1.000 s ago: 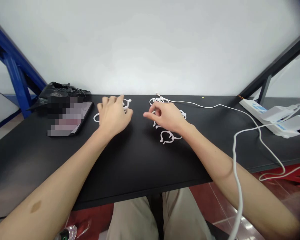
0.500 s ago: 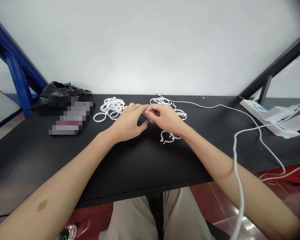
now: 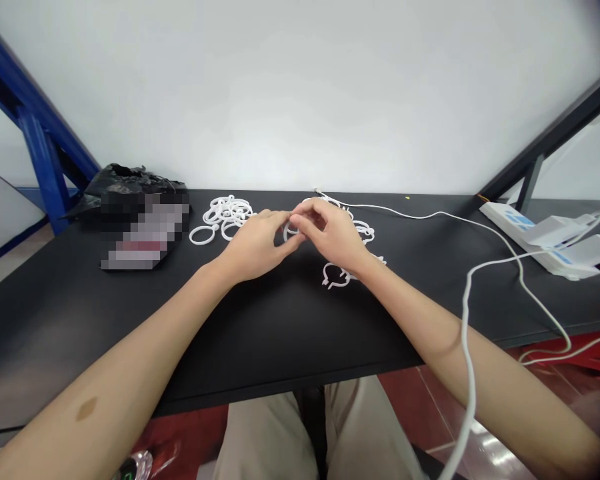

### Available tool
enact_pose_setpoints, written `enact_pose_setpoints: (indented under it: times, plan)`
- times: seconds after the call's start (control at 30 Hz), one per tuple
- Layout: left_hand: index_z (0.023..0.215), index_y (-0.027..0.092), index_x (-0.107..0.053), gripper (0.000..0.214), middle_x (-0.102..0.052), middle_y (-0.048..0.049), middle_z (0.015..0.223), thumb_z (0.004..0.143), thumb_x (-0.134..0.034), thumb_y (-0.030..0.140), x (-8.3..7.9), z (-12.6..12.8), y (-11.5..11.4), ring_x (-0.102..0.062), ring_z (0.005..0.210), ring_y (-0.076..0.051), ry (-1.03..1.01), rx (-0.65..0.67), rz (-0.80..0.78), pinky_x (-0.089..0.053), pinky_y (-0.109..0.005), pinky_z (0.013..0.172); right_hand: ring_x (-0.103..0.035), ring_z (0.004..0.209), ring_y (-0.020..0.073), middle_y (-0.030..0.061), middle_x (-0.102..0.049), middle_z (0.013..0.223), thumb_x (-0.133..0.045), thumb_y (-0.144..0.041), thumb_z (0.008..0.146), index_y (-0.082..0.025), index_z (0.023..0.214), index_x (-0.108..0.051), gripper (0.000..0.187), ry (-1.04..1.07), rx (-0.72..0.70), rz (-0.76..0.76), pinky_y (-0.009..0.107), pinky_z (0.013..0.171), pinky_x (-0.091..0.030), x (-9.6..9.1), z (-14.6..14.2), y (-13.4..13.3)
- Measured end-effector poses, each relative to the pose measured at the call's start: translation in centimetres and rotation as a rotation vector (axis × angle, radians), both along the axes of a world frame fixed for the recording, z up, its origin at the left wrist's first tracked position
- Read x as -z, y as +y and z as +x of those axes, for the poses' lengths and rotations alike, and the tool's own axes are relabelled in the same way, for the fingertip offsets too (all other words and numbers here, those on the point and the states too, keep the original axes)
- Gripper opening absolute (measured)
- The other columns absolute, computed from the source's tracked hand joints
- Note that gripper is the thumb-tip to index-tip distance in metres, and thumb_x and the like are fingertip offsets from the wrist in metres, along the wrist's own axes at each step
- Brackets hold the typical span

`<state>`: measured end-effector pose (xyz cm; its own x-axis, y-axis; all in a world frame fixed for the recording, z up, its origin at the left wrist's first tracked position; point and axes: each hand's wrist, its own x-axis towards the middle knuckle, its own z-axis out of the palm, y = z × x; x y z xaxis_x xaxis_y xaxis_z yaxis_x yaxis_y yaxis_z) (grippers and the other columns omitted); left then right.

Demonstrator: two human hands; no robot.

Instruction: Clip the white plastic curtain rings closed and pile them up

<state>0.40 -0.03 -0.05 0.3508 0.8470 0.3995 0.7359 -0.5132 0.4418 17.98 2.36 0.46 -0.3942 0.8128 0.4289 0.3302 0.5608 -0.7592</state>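
A white plastic ring [image 3: 287,233] is held between my two hands above the middle of the black table; fingers cover much of it. My left hand [image 3: 260,245] grips it from the left, thumb and fingers closing on its edge. From the right, my right hand [image 3: 330,235] pinches the same ring with thumb and fingertips. Left of my hands lies a pile of closed white rings [image 3: 229,212]. Behind and beside my right hand are more white rings [image 3: 364,231], partly hidden. An opened ring [image 3: 336,276] with a gap lies below my right wrist.
A black plastic bag [image 3: 125,180] and a blurred package [image 3: 145,233] lie at the left. A white cable [image 3: 440,213] runs across the right side and over my right forearm. White boxes [image 3: 535,233] stand at the right. A pale wall [image 3: 300,93] rises behind the table.
My left thumb has moved up to meet the right fingers, and the ring between my hands shows more of its curve. The view has shifted slightly.
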Motion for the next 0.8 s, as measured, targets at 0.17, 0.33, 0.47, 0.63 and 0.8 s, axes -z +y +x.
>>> enact_pose_setpoints:
  times: [0.17, 0.33, 0.47, 0.63, 0.8]
  plan:
    - [0.093, 0.022, -0.065, 0.030, -0.064, -0.0028, 0.079, 0.093, -0.049, 0.047, 0.0, 0.0, -0.1, -0.059, 0.076, -0.021, 0.007, 0.004, -0.009, -0.047, -0.034, 0.073, -0.060, 0.070, 0.0139, 0.0008, -0.070, 0.080, -0.058, -0.032, 0.093, -0.020, 0.084, -0.065, 0.016, -0.139, 0.055, 0.137, 0.028, 0.072, -0.047, -0.3, 0.1, 0.1]
    - [0.098, 0.022, -0.067, 0.033, -0.067, -0.0024, 0.081, 0.093, -0.049, 0.049, -0.2, 0.0, -0.2, -0.060, 0.075, -0.020, -0.037, 0.005, -0.027, -0.047, -0.033, 0.074, -0.060, 0.070, 0.0142, 0.0005, -0.069, 0.076, -0.058, -0.031, 0.093, -0.020, 0.076, -0.060, 0.020, -0.121, 0.102, 0.114, 0.028, 0.071, -0.045, -0.4, -0.1, 0.0]
    - [0.098, 0.022, -0.068, 0.032, -0.069, -0.0025, 0.084, 0.093, -0.047, 0.046, -0.4, 0.2, -0.3, -0.061, 0.076, -0.020, -0.070, -0.014, -0.037, -0.048, -0.034, 0.076, -0.059, 0.066, 0.0136, -0.0010, -0.065, 0.070, -0.055, -0.040, 0.096, -0.021, 0.080, -0.060, 0.026, -0.100, 0.133, 0.113, 0.028, 0.069, -0.044, -0.4, -0.3, -0.1]
    - [0.112, 0.019, -0.066, 0.038, -0.070, -0.0098, 0.100, 0.092, -0.048, 0.044, 0.1, -0.5, 0.4, -0.059, 0.100, -0.030, 0.046, -0.267, 0.049, -0.046, -0.044, 0.089, -0.061, 0.077, 0.0166, 0.0016, -0.065, 0.080, -0.050, -0.044, 0.099, -0.019, 0.105, -0.062, 0.028, -0.236, 0.207, 0.141, 0.030, 0.077, -0.045, 0.2, 0.2, 0.3]
    - [0.125, 0.018, -0.061, 0.043, -0.061, -0.0174, 0.125, 0.091, -0.047, 0.040, 0.7, -1.5, 0.9, -0.046, 0.122, -0.041, 0.196, -0.507, 0.170, -0.038, -0.054, 0.097, -0.056, 0.108, 0.0281, 0.0111, -0.063, 0.104, -0.064, -0.036, 0.091, -0.018, 0.102, -0.066, 0.022, -0.647, 0.208, 0.168, 0.040, 0.091, -0.044, 1.1, 0.9, 1.0]
